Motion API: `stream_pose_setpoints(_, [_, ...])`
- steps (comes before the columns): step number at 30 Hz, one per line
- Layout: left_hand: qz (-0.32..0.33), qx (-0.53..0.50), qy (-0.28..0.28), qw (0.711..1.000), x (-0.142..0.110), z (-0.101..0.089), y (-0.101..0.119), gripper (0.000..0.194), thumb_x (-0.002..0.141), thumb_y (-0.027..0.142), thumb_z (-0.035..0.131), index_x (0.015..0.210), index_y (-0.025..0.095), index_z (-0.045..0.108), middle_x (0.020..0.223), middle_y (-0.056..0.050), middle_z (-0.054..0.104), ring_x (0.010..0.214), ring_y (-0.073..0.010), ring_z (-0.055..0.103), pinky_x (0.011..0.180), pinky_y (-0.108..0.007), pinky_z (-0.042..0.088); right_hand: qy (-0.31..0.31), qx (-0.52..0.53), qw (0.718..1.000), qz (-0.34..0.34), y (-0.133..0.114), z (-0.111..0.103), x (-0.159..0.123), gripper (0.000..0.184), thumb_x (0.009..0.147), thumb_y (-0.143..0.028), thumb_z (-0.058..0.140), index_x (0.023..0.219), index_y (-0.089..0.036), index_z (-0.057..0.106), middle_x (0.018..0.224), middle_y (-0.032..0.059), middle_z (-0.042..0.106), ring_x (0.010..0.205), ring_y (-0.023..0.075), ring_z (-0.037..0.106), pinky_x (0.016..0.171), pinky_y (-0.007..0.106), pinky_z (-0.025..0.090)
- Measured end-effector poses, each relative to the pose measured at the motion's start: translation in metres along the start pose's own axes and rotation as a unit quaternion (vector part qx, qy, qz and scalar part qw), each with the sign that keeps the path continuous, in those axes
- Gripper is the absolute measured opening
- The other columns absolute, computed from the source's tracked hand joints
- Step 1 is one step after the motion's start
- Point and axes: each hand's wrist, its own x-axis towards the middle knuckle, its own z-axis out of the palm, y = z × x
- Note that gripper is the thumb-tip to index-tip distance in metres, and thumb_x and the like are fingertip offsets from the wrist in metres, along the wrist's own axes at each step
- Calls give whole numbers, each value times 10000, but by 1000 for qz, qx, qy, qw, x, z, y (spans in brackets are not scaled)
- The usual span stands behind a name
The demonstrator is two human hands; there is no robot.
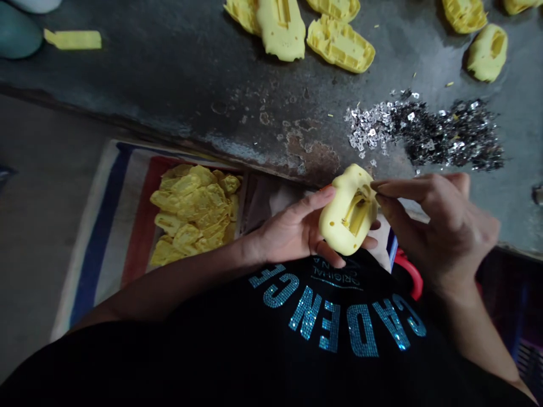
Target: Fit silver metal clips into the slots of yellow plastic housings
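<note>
A yellow plastic shell (331, 226) with a long slot and small round holes rests in my left hand (292, 229). The thumb lies along its left side and the other fingers reach beneath it. At the shell's upper right edge is my right hand (441, 220), its thumb and forefinger pinched together. Whatever is between those fingertips is hidden or too small to make out. Just beyond the hands, a pile of small shiny metal pieces (432, 133) is spread on the dark worktop (190, 85).
More yellow shells (282, 28) lie along the worktop's far side, with others (487, 53) at the right. A yellow strip (74, 39) is at the far left. Below the worktop's edge, a heap of yellow shells (195, 203) sits beside striped sheeting (102, 215).
</note>
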Motion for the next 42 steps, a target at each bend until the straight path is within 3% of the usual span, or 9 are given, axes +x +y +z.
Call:
stream_pose_setpoints(5, [1,-27,-14,1000,-1,-2,-1,784,1081,658,676,1731,249,515,1446,-179,816,1211,-370,865,731,-333,750,-32,-47,998,-23,6,1,-10,245,1139,-296,677,1344,-409,747,1292,25,880,1013,297,794,929,536,504])
stream_pose_setpoints(12, [5,-23,-19,1000,-3,-3,-3,789,1051,685,711,1678,225,578,1427,-186,820,1177,-373,871,718,-343,754,-22,-26,997,-73,-2,2,-12,333,1108,-190,715,1380,-380,745,1288,32,891,1020,296,801,892,519,498])
stream_pose_setpoints(17, [27,27,5,999,-5,1,-4,900,1014,748,747,1736,265,512,1512,-202,776,1236,-413,852,704,-366,757,-28,125,991,33,7,1,2,258,1065,-253,778,1300,-358,794,1243,48,870,1048,291,812,886,483,605])
stream_pose_setpoints(20, [75,66,36,994,-7,8,-4,847,1044,627,782,1765,346,440,1438,-104,813,1125,-343,883,656,-286,710,-87,192,976,54,18,2,19,332,1028,-397,830,1343,-315,765,1301,76,842,1125,303,797,865,452,628])
stream_pose_setpoints(23, [110,105,75,986,-11,12,-4,868,1029,550,834,1764,355,415,1268,-68,849,1051,-300,886,626,-251,685,-125,199,972,30,24,5,33,379,1020,-421,828,1356,-273,734,1312,97,825,1138,298,786,903,447,634])
stream_pose_setpoints(26, [136,138,114,974,-20,12,-4,872,986,513,908,1720,323,479,1109,-66,849,913,-247,858,621,-242,669,-130,185,974,-12,20,11,38,406,1015,-414,816,1365,-245,699,1277,103,804,1111,286,774,901,437,652])
stream_pose_setpoints(29, [153,162,159,962,-33,10,-2,833,931,462,985,1651,296,601,1127,-75,858,889,-183,806,699,-210,644,-97,163,981,-48,10,22,36,426,1020,-390,801,1397,-255,656,1283,108,779,1127,282,755,868,419,675])
stream_pose_setpoints(35, [185,176,237,937,-51,-9,-2,621,878,547,1010,1388,221,870,1068,-89,851,812,-157,719,757,-312,702,-20,125,985,-115,-3,48,50,476,1054,-329,771,1487,-257,587,1361,128,757,1157,272,744,899,415,696])
stream_pose_setpoints(42, [256,146,308,905,-58,-37,-1,564,822,650,1007,1098,161,949,962,-131,867,797,-228,761,757,-365,705,-42,96,978,-180,-19,68,88,420,1091,-356,710,1464,-199,596,1311,144,765,1136,282,732,972,446,675])
